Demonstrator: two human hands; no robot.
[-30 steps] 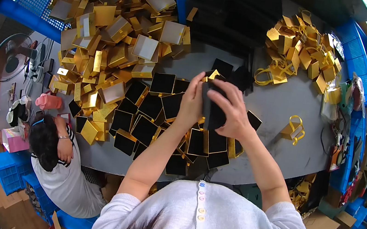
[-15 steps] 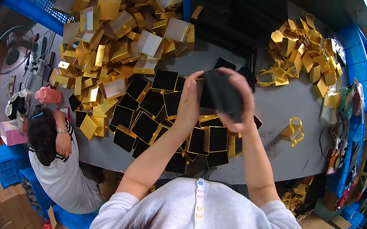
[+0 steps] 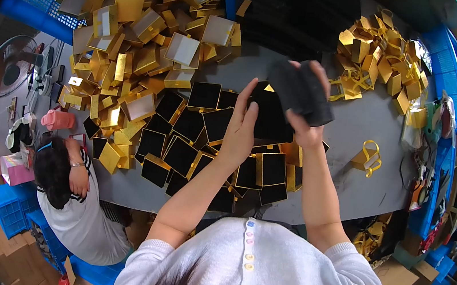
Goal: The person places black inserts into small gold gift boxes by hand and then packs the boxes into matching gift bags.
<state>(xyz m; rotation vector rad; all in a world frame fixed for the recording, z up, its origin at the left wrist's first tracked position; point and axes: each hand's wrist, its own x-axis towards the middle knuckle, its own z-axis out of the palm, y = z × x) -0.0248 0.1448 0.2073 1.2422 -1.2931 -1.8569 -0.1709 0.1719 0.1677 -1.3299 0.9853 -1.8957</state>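
My right hand point(image 3: 308, 127) grips a thick bundle of black pads point(image 3: 301, 91), thumb on the near side and fingers over the far edge. The pads are tilted above the table and slightly blurred. To their left, my left hand point(image 3: 242, 127) is upright with its fingers stretched out. It is beside a black square piece point(image 3: 271, 116) between my hands; whether it touches this piece I cannot tell. Below and around my forearms lie several small gold boxes with black insides point(image 3: 182, 156), crowded together and partly overlapping.
A large heap of gold boxes point(image 3: 152, 23) fills the back left. Gold pieces with ribbons point(image 3: 381, 59) are piled at the back right, and one gold ribboned piece point(image 3: 362, 159) lies apart. A person point(image 3: 79, 203) leans on the table at left, near a fan point(image 3: 13, 68).
My right hand has swung the black pads up and to the right, tilting them. My left hand has shifted slightly right and down, and the gap between my hands has widened.
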